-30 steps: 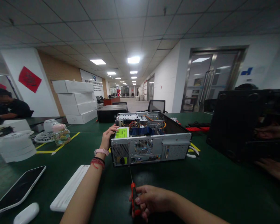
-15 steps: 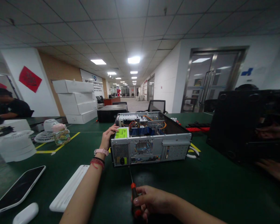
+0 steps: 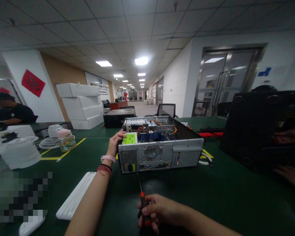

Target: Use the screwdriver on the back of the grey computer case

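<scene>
An opened desktop computer case point(image 3: 162, 152) lies on its side on the green table, its rear panel facing me. Wires and a blue ribbon cable point(image 3: 151, 136) show inside. At the near left corner sits the power supply point(image 3: 129, 139) with a yellow-green label. My left hand point(image 3: 116, 141) grips that corner, fingers laid over the power supply's top; the thumb is hidden. Low in front, my right hand point(image 3: 156, 211) is wrapped round a red-and-black screwdriver point(image 3: 143, 196). Its shaft points up at the rear panel's bottom edge beside the power supply; whether the tip touches is unclear.
Left of my arm lie a white keyboard-like slab point(image 3: 76, 196) and a white mouse-like object point(image 3: 32, 226). A jar point(image 3: 66, 141), a small fan point(image 3: 54, 134) and white boxes point(image 3: 81, 108) stand farther left. On the right, another person's hands point(image 3: 291, 175) are at a black case point(image 3: 250, 131).
The view has shifted slightly, so the case and table objects sit a little higher and to the right. My left hand stays on the corner; my right hand still holds the screwdriver at the bottom edge.
</scene>
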### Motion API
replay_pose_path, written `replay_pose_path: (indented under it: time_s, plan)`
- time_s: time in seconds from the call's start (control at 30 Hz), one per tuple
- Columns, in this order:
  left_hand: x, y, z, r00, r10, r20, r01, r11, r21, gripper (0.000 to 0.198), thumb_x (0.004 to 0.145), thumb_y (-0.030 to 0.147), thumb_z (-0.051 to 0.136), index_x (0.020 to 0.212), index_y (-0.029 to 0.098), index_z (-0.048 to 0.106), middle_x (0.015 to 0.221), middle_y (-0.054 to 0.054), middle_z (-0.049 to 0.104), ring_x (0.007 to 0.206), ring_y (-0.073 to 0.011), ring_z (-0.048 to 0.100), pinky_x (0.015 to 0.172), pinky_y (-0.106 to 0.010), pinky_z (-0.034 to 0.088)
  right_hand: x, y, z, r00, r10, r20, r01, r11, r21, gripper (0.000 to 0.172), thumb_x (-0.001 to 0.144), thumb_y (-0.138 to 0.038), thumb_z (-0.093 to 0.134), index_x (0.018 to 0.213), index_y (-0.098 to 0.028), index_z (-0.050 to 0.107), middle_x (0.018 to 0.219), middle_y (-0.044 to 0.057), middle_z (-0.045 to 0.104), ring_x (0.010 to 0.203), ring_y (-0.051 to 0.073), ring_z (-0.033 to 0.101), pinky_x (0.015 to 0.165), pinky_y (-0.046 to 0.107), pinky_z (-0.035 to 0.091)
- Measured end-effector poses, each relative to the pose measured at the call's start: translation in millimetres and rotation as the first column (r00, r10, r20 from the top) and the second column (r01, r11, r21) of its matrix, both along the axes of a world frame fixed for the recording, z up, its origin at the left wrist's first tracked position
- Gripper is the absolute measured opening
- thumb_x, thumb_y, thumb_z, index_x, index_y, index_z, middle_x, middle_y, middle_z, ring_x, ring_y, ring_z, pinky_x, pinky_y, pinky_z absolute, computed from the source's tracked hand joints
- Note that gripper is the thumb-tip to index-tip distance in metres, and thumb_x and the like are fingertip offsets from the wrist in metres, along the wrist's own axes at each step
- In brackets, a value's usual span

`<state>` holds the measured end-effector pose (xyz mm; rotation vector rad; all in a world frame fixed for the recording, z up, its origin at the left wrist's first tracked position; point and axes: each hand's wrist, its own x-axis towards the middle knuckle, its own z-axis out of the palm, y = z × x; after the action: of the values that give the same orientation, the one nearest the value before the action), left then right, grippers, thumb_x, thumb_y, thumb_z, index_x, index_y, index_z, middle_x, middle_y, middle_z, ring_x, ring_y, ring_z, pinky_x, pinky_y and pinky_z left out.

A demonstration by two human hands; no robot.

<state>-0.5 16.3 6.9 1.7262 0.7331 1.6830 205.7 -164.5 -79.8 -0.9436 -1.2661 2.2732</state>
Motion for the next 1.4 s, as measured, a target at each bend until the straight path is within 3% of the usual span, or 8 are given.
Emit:
replay_pose_path:
  time_s: [0.23,0.57,0.9,1.4]
  plan:
    - [2,-2,1.7,1.0,0.003,-0.003,-0.003,1.0,-0.005,0.019,0.067,0.022,0.047,0.067,0.016,0.065,0.102,-0.008,0.069,0.124,-0.0265,0.046,0.108,-0.041,0.029,3,2,-1.1,1.0,-0.011,-0.006,0.01,0.999,-0.039,0.049,0.058,-0.027,0.072,0.097,-0.016,0.045,0.072,0.003,0.068,0.04,0.007,0.053,0.043,0.019,0.042]
    - [2,-2,2.3,1.0,0.011,-0.008,-0.011,1.0,-0.015,0.019,0.067,0.023,0.047,0.066,0.017,0.064,0.101,-0.008,0.07,0.124,-0.0266,0.045,0.108,-0.041,0.03,9,8,-3.5,0.989,0.097,-0.116,-0.109,0.989,-0.1,0.046,0.059,-0.017,0.059,0.104,-0.016,0.048,0.082,0.006,0.07,0.052,0.012,0.062,0.055,0.027,0.049]
    - [2,-3,1.9,1.0,0.008,-0.012,-0.008,1.0,-0.015,0.019,0.068,0.024,0.047,0.068,0.016,0.064,0.102,-0.008,0.069,0.124,-0.0269,0.045,0.109,-0.041,0.028,9,7,-4.1,0.998,0.043,-0.047,-0.046,0.997,-0.068,0.051,0.06,-0.023,0.072,0.105,-0.016,0.048,0.075,0.002,0.065,0.054,0.011,0.058,0.059,0.029,0.045]
    - [1,-3,2.4,1.0,-0.007,-0.008,0.007,1.0,-0.008,0.018,0.068,0.024,0.048,0.067,0.016,0.064,0.103,-0.008,0.068,0.125,-0.0274,0.043,0.109,-0.04,0.027,8,11,-6.2,0.997,0.072,-0.018,-0.073,0.997,-0.035,0.053,0.058,-0.028,0.076,0.103,-0.016,0.051,0.072,0.0,0.063,0.055,0.01,0.058,0.06,0.029,0.044]
